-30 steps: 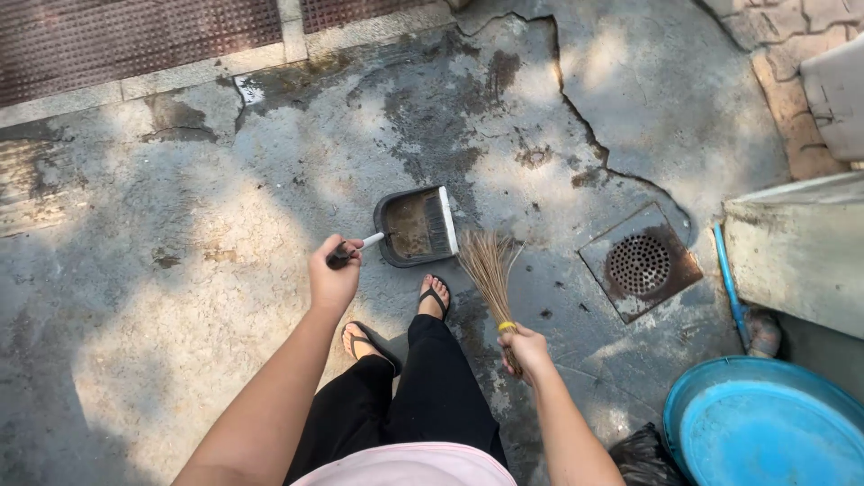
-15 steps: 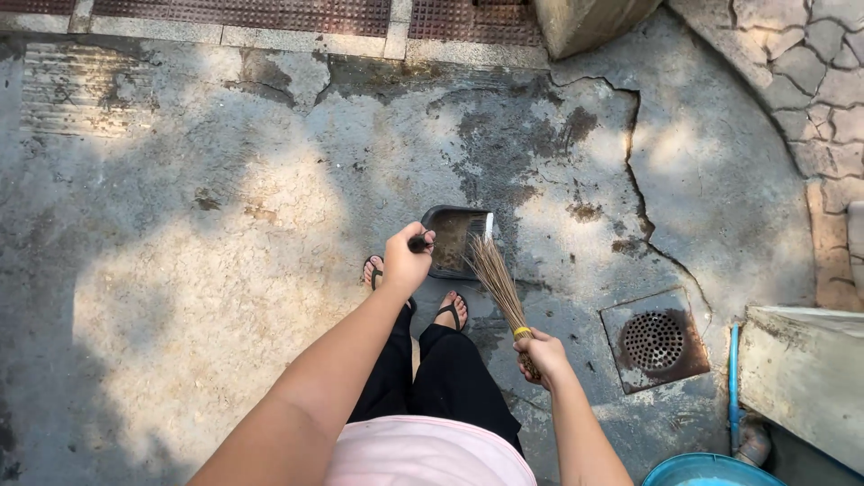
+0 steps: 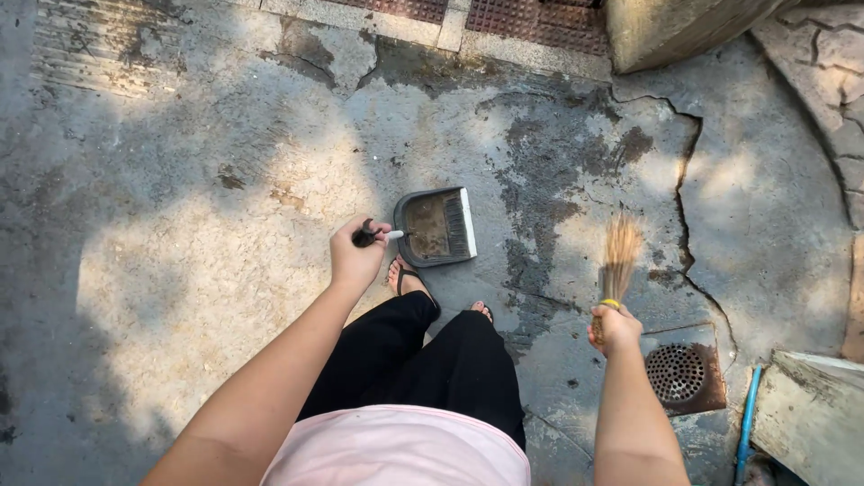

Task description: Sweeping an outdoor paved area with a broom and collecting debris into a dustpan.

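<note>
Left hand [image 3: 355, 256] holds a dustpan [image 3: 436, 227]; right hand [image 3: 616, 328] grips a blurred, probably straw broom [image 3: 619, 256].

You have no packages, labels, signs or screens in front of you here.

Cracked concrete floor [image 3: 207, 297] bears a round drain grate [image 3: 677, 373].
</note>
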